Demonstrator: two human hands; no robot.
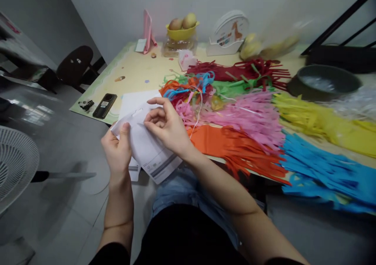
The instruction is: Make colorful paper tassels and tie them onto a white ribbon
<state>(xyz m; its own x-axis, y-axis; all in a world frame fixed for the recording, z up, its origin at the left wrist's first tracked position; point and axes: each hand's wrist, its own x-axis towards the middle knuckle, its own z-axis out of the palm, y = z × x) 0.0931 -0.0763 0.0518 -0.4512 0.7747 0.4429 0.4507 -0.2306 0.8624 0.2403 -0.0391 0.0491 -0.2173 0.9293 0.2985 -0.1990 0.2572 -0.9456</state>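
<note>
A white printed packet with a slot-shaped hole near its upper edge hangs over the table's front edge. My left hand grips its left side, thumb on top. Over the packet's upper right is my right hand, its thumb and fingers curled together in a pinch; whatever lies between the fingertips is too small to make out. Another white sheet lies on the table behind the packet. Just right of my hands are fringed orange paper, pink fringe and a white string.
Dark red, yellow and blue fringe spread rightward over the table. A phone lies at the left corner. A dark bowl stands at right, a yellow fruit bowl at back. A fan stands left.
</note>
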